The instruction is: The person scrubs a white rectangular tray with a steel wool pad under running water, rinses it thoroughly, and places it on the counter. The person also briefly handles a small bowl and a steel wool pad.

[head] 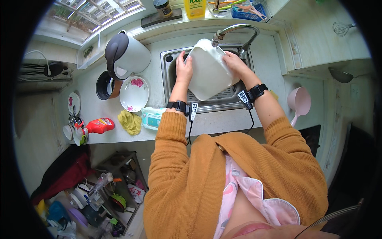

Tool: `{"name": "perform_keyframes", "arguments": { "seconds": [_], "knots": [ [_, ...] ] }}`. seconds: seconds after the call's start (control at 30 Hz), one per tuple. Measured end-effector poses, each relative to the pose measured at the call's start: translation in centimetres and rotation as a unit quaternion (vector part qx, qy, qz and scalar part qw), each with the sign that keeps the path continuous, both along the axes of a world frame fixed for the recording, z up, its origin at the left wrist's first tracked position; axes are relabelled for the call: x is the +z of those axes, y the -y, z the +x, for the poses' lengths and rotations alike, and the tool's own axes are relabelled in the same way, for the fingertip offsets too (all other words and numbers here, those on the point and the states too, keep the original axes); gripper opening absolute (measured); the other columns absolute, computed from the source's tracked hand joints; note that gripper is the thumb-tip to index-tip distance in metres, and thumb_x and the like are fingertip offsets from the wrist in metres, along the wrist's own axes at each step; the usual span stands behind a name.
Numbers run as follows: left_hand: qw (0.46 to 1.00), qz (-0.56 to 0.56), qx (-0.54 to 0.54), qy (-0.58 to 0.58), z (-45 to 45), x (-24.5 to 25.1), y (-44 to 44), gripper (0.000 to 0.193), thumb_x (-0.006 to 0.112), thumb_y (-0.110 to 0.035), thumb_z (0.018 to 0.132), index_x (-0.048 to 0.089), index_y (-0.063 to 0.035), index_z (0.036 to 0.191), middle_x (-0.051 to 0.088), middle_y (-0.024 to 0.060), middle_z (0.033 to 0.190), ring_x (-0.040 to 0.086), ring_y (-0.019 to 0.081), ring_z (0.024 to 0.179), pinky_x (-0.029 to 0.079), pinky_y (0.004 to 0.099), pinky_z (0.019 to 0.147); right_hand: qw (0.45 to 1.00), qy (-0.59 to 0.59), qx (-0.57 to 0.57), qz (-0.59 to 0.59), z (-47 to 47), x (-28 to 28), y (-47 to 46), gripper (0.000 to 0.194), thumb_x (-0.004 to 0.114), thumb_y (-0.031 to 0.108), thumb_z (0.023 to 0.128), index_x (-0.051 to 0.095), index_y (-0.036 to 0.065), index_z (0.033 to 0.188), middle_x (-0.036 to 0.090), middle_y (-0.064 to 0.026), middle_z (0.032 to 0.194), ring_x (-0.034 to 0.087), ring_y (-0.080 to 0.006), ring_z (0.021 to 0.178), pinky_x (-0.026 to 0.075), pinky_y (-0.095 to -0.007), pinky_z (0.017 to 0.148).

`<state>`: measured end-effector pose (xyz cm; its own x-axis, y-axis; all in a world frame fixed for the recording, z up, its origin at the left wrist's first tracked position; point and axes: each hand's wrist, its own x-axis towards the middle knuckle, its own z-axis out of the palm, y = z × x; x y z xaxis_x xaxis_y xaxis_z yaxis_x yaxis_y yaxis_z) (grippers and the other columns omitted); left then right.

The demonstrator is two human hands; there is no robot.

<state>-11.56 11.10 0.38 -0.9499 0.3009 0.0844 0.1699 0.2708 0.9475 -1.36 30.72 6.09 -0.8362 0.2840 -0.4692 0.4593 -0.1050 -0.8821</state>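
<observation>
A white rectangular plastic container (209,74) is tilted over the stainless steel sink (209,108), its broad flat face turned towards me. My left hand (183,69) grips its left edge, with the thumb on the near face. On the opposite side, my right hand (236,64) clasps the upper right edge. The curved chrome faucet (253,34) ends right at the container's top edge. Whether water is running I cannot tell for certain. The container hides much of the basin, though a slotted drain grid (217,94) shows below it.
Left of the sink stand a white-and-grey kettle (135,53), a dark-lined pot (103,86), a floral plate (134,97), a yellow cloth (130,122), a wipes pack (152,118) and a red spray bottle (101,125). A pink ladle (299,101) is at the right. Yellow detergent (195,9) stands behind.
</observation>
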Motion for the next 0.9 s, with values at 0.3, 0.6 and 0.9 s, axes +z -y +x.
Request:
{"name": "perform_keyframes", "arguments": {
  "seconds": [0.3,0.6,0.9],
  "knots": [
    [0.95,-0.102,-0.234,0.181,-4.4,5.0,0.5,0.026,0.058,-0.028,0.088,0.061,-0.0033,0.093,0.061,0.0033,0.083,0.054,0.0123,0.075,0.043,0.0255,0.068,0.858,-0.055,0.099,0.501,-3.9,1.2,-0.9,0.038,0.058,0.046,0.081,0.067,0.017,0.102,0.066,-0.0094,0.092,0.061,-0.0264,0.09,0.038,-0.0401,0.091],
    [0.954,0.167,0.011,0.247,-0.3,6.0,2.6,0.026,0.05,-0.03,0.094,0.054,-0.0043,0.089,0.06,0.0021,0.08,0.054,0.0084,0.071,0.045,0.0239,0.065,0.961,0.151,-0.119,0.196,3.0,-9.7,-1.3,0.036,0.059,0.026,0.081,0.057,0.015,0.115,0.044,-0.0129,0.13,0.041,-0.0366,0.119,0.035,-0.0469,0.097],
    [0.99,0.077,0.033,0.109,3.9,6.0,-1.1,0.028,0.047,-0.03,0.096,0.05,-0.005,0.083,0.052,-0.0027,0.072,0.043,0.0056,0.066,0.04,0.0227,0.061,0.883,0.282,0.124,0.354,4.2,-22.9,-1.3,0.063,0.063,0.009,0.076,0.037,0.017,0.134,0.024,-0.0202,0.141,0.032,-0.0409,0.125,0.037,-0.05,0.096]
  ]
}}
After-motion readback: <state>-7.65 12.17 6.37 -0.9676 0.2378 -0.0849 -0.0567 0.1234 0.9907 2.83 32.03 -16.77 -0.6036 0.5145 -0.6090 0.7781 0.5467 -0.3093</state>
